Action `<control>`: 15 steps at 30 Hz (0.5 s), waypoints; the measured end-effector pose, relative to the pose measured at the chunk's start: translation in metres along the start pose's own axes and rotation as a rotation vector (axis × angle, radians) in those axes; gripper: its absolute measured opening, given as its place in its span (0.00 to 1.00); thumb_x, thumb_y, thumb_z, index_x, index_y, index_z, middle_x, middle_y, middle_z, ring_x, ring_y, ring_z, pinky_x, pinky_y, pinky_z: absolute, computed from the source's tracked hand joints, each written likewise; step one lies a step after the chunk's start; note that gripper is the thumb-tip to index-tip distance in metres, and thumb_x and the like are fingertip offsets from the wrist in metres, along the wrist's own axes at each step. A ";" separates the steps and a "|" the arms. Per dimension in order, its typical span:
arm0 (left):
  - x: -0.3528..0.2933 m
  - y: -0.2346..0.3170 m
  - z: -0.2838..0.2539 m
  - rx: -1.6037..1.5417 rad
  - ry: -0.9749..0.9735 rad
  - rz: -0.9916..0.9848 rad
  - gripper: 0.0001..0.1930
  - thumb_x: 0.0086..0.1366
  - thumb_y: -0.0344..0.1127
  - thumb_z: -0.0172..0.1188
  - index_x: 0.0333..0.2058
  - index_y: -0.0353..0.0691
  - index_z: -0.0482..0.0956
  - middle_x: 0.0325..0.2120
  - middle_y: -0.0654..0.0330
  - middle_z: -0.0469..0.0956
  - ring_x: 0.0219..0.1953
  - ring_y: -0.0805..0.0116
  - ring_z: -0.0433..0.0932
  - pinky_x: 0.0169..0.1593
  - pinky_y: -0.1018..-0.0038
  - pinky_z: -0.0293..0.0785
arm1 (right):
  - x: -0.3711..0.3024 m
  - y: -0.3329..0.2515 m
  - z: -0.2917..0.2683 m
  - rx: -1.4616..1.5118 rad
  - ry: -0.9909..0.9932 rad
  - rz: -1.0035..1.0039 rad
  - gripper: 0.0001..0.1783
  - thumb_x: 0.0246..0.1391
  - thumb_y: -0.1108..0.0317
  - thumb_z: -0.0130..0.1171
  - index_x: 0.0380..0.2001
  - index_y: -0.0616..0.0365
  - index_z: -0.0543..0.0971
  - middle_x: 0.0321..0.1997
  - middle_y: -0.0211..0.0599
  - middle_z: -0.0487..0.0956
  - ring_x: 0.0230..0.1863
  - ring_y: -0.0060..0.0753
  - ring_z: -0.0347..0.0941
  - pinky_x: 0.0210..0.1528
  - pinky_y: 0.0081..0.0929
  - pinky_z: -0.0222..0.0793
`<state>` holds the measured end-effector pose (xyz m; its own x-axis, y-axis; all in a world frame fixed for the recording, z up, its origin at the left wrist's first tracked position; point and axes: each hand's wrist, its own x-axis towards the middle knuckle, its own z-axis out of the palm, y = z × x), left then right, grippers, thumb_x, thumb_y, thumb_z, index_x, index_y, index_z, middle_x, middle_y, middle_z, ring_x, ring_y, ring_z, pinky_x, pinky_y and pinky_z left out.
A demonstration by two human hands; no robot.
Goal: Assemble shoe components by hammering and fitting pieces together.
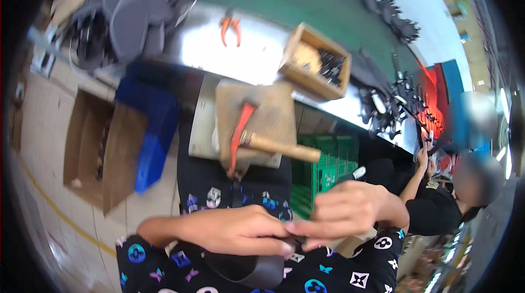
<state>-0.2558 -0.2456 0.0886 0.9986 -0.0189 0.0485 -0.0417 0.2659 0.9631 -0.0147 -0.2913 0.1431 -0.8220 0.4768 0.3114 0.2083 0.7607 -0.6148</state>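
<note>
My left hand (235,231) reaches across my lap, its thumb and fingers closed on the end of a dark grey curved piece (246,269), which looks like plastic. My right hand (347,211) meets it there, fingers bent and pinching at the same small dark end (297,240); the fingers hide what exactly sits between them. Just beyond my hands, a worn board (270,104) lies over a pale stool-like surface (201,129). On it rest a red-handled tool (238,134) and a wooden handle (290,148), whose head I cannot make out.
Orange-handled pliers (230,30) and a wooden box (314,91) of small dark parts lie on the bench. Grey pieces (131,25) pile up at far left. A cardboard box (87,156), blue bin (150,151) and green crate (333,164) stand below. Another person (437,208) works at right.
</note>
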 end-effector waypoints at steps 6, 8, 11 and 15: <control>0.014 0.049 -0.110 0.655 1.265 0.395 0.12 0.71 0.37 0.52 0.42 0.35 0.77 0.47 0.55 0.79 0.55 0.63 0.74 0.62 0.67 0.63 | -0.092 0.061 -0.015 -0.683 0.527 0.958 0.26 0.54 0.60 0.66 0.55 0.56 0.76 0.40 0.43 0.79 0.38 0.46 0.78 0.37 0.35 0.74; 0.011 0.102 -0.164 0.808 1.389 0.531 0.14 0.75 0.41 0.51 0.41 0.35 0.77 0.48 0.55 0.79 0.54 0.66 0.73 0.64 0.70 0.59 | -0.161 0.094 -0.018 -0.904 0.826 1.083 0.19 0.58 0.63 0.62 0.51 0.59 0.77 0.41 0.45 0.79 0.39 0.51 0.77 0.39 0.38 0.74; 0.003 0.154 -0.281 0.820 1.456 0.753 0.18 0.75 0.42 0.51 0.46 0.31 0.78 0.48 0.60 0.79 0.51 0.73 0.74 0.60 0.75 0.64 | -0.236 0.119 -0.025 -1.076 0.990 1.328 0.22 0.58 0.62 0.61 0.50 0.65 0.74 0.51 0.48 0.73 0.51 0.55 0.72 0.48 0.44 0.73; -0.083 0.198 -0.466 1.347 1.707 0.438 0.21 0.73 0.40 0.53 0.56 0.30 0.70 0.53 0.49 0.76 0.58 0.59 0.74 0.61 0.68 0.66 | -0.276 0.154 -0.063 -1.198 1.075 1.388 0.23 0.58 0.60 0.61 0.51 0.65 0.74 0.51 0.49 0.73 0.51 0.57 0.73 0.48 0.45 0.73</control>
<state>-0.3329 0.2574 0.1523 -0.0363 0.6480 0.7608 0.5535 -0.6208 0.5552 0.2773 -0.2781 0.0079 0.5846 0.5088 0.6319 0.7728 -0.5864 -0.2427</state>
